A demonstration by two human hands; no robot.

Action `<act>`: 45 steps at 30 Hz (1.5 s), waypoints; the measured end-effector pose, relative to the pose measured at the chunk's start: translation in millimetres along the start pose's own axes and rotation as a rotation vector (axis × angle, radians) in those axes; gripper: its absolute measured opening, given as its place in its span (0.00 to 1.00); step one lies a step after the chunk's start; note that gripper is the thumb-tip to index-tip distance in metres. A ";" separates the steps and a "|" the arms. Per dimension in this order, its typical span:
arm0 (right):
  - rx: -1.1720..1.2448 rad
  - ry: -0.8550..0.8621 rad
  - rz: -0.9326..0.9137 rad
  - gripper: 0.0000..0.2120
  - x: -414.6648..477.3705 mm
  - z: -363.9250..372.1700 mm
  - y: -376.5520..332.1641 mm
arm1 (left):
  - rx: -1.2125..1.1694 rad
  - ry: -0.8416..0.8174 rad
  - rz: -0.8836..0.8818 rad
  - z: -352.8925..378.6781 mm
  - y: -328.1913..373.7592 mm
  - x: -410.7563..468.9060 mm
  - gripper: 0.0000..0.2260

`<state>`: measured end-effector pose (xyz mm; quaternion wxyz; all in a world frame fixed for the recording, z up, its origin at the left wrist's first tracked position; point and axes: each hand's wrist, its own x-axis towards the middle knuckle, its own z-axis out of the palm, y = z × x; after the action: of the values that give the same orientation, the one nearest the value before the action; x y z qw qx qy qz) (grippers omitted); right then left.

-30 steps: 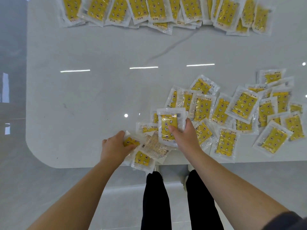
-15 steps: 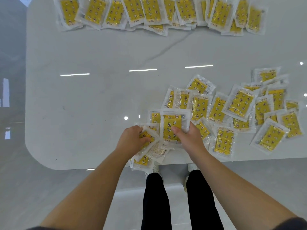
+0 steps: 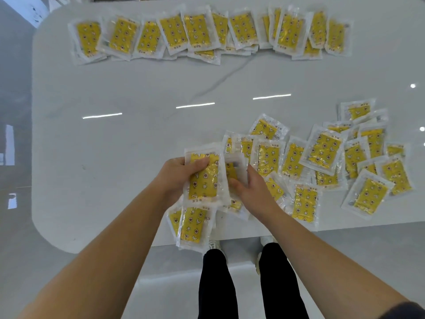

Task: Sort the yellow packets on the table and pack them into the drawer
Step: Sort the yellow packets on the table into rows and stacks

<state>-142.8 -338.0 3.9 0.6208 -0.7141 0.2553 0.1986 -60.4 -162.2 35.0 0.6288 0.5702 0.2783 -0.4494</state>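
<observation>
Left hand (image 3: 178,178) grips a small stack of flat yellow star-patterned packets in clear plastic sleeves (image 3: 203,180). Its thumb lies across the top face and the fingers are hidden underneath. The stack's long axis runs away from the person, roughly square to the near edge of the white glossy table (image 3: 115,169). Count in the stack not readable.

Right hand (image 3: 255,194) sits just beside it. Thumb and curled fingers pinch a single yellow packet (image 3: 234,165) by its lower part. That packet lies parallel to the stack, against its right side. Judgement: the step in hand is feeding this one onto the held stack. The move needed is a short shift leftward, long axes already matched.

A few more packets (image 3: 193,226) lie below the left hand, overhanging the near table edge. A loose scatter of packets (image 3: 322,155) spreads to the right of the right hand, at mixed angles, many overlapping. The right hand is the nearer one to it, so the next picks likely fall to that side. An overlapping row of packets (image 3: 197,31) lies along the far side, well apart from both hands.

No drawer in view. Judgement: sorting partly done, no sign of packing yet. Risk: the slick sleeves may fan out of the left grip as the stack thickens
</observation>
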 end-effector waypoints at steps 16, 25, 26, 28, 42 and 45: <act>0.696 -0.133 0.401 0.15 23.7 -6.1 -5.5 | 0.431 0.282 0.277 28.5 2.7 20.1 0.04; 0.415 0.067 0.400 0.13 61.2 -24.0 -6.3 | 0.333 0.316 0.172 20.3 10.2 50.5 0.07; 0.407 0.090 0.391 0.12 64.2 -28.2 -4.9 | 0.419 0.350 0.190 14.3 12.2 56.7 0.08; 0.385 0.100 0.368 0.08 67.9 -35.8 -3.9 | 0.602 0.415 0.234 2.2 18.2 72.7 0.11; 0.399 0.169 0.341 0.06 72.5 -60.7 -13.0 | 0.793 0.577 0.284 13.0 44.3 101.8 0.16; 0.451 0.177 0.333 0.06 76.3 -78.7 -26.0 | 0.648 0.611 0.355 20.1 71.1 90.4 0.15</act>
<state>-69.2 -422.1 -9.6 0.6980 -0.5208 0.4599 0.1732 39.0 -207.9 -5.9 0.3750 0.8817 0.1941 -0.2106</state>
